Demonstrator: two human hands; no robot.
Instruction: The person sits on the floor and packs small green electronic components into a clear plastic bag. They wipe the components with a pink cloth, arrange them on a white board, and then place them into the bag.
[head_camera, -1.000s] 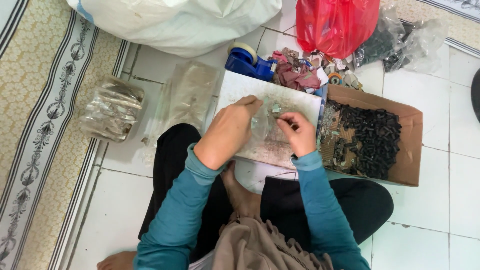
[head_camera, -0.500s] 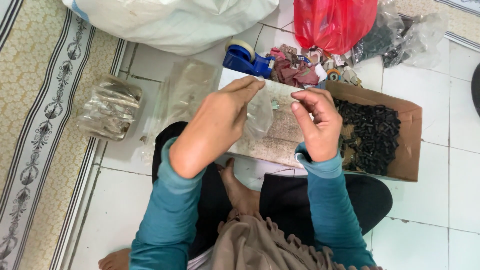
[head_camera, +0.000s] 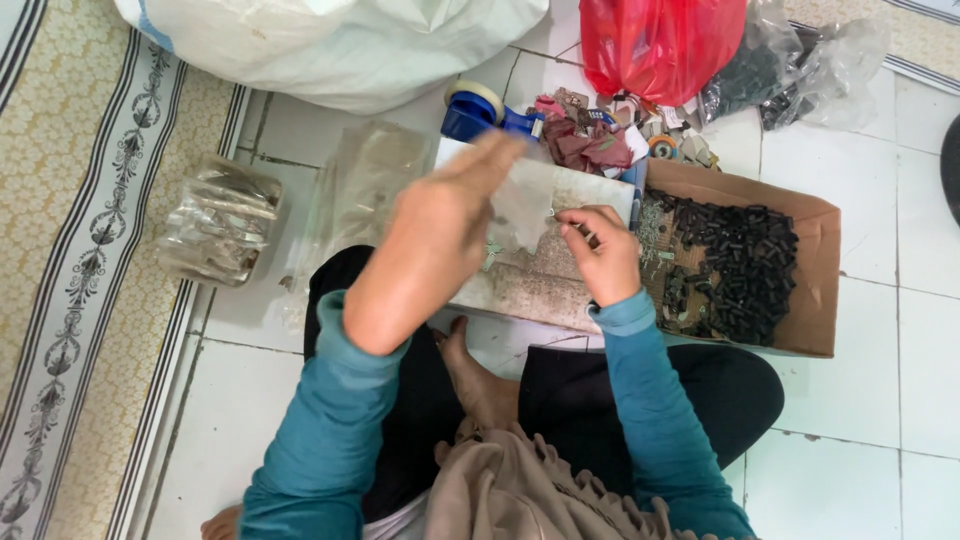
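Note:
My left hand (head_camera: 440, 240) is raised over a flat white board (head_camera: 560, 290) on my lap and holds a small clear plastic bag (head_camera: 525, 210) by its top. My right hand (head_camera: 600, 250) pinches the bag's right edge, with a tiny metal piece at its fingertips. Small metal parts lie scattered on the board under the bag. Both sleeves are teal.
An open cardboard box (head_camera: 800, 330) of small black parts sits at the right. A blue tape dispenser (head_camera: 475, 110), scraps, a red bag (head_camera: 660, 45) and a white sack (head_camera: 330, 45) lie beyond. Packed clear bags (head_camera: 220, 220) rest at the left by a patterned mat (head_camera: 70, 250).
Both hands rose from the board with the clear bag, then the right hand came back down toward the board. The camera view shifted slightly.

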